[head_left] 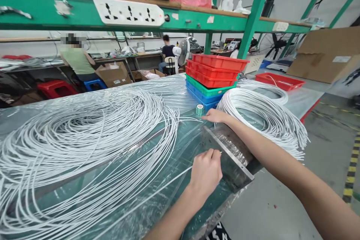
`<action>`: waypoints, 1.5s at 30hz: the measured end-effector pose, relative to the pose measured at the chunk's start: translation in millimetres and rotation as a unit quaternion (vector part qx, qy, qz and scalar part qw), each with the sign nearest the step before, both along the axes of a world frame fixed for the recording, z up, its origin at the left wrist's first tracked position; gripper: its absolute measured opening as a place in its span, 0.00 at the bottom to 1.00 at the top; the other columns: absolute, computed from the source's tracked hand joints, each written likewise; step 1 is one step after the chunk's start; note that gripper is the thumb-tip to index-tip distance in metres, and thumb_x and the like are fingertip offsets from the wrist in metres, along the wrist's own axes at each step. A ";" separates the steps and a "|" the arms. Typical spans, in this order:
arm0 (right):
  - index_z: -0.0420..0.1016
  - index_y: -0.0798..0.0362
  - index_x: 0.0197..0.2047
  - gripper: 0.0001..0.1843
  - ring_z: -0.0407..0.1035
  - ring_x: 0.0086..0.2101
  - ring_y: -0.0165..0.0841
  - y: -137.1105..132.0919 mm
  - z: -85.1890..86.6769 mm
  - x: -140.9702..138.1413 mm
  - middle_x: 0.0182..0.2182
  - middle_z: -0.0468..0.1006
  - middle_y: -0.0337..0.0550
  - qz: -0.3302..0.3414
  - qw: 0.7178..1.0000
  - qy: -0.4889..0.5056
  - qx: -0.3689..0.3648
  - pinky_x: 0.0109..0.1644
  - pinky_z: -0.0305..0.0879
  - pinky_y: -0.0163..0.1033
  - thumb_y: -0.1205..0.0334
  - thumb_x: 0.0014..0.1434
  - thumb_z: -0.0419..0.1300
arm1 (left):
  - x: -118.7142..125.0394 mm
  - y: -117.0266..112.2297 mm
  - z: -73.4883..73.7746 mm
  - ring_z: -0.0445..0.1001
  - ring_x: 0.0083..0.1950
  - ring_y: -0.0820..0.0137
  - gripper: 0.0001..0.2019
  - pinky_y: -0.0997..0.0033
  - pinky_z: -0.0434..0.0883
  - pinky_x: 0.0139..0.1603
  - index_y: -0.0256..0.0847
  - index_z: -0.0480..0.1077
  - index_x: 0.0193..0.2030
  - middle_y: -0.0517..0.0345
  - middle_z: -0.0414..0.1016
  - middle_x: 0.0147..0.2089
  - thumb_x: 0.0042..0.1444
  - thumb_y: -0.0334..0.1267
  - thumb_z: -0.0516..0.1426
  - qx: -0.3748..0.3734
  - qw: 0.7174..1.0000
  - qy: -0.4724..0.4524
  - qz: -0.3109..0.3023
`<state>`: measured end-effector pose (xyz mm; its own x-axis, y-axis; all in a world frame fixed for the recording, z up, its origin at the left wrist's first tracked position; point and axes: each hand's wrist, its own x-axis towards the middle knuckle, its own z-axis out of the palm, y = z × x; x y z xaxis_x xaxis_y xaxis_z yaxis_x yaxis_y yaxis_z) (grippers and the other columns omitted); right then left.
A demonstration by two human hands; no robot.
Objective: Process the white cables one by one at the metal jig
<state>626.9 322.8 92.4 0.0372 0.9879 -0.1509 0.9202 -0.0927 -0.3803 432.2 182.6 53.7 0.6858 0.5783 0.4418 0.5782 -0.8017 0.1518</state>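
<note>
While clamping a wire point(177, 177) in the left hand point(206, 168) beside the plate point(232, 174), and reaching with the right hand point(216, 115), impossible to tell if gripping, to ends point(195, 119) near the roll point(200, 110); beware snagging the coil point(92, 150) through tangling; beware kinking by pulling askew.

Left hand point(206, 170): fingertips hidden by the fist | Right hand point(217, 116): grip too small to tell | Large wire coil point(84, 153): cut off at left edge | Carton point(320, 58): cut off at right edge; label point(341, 59) illegible | Co-worker in green point(78, 62): head pixelated
</note>
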 end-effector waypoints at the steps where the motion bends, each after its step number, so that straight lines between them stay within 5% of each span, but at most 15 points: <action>1: 0.58 0.52 0.16 0.26 0.55 0.21 0.28 0.2 -0.4 -0.1 0.15 0.58 0.36 -0.003 1.000 0.003 -0.001 0.27 0.48 0.35 0.51 0.62 0.55 | 0.0 0.2 -0.7 0.73 0.29 0.69 0.10 0.68 0.61 0.27 0.41 0.66 0.32 0.58 0.72 0.29 0.64 0.27 0.50 -0.002 1.000 -0.001 0.000; 25: 0.52 0.51 0.15 0.30 0.51 0.21 0.27 2.1 -4.5 1.6 0.15 0.53 0.34 -0.010 0.999 0.030 0.004 0.27 0.47 0.36 0.43 0.57 0.59 | 0.5 -3.3 -2.7 0.74 0.30 0.68 0.09 0.68 0.63 0.28 0.40 0.68 0.34 0.57 0.72 0.30 0.63 0.26 0.50 -0.019 1.000 0.011 0.007; 33: 0.53 0.51 0.18 0.29 0.51 0.19 0.26 3.0 -7.5 3.8 0.13 0.52 0.32 -0.011 0.993 0.117 -0.011 0.24 0.51 0.34 0.41 0.56 0.59 | 2.2 -3.7 -4.7 0.74 0.30 0.67 0.09 0.67 0.63 0.29 0.40 0.68 0.34 0.57 0.72 0.30 0.62 0.26 0.51 -0.005 1.000 0.003 0.012; 45: 0.52 0.51 0.18 0.29 0.52 0.17 0.25 6.4 -9.9 5.8 0.12 0.53 0.32 -0.012 0.990 0.137 -0.025 0.23 0.54 0.32 0.46 0.60 0.59 | 2.0 -3.9 -4.9 0.73 0.29 0.68 0.09 0.68 0.62 0.27 0.40 0.68 0.33 0.58 0.71 0.29 0.62 0.26 0.52 0.000 1.000 -0.001 0.013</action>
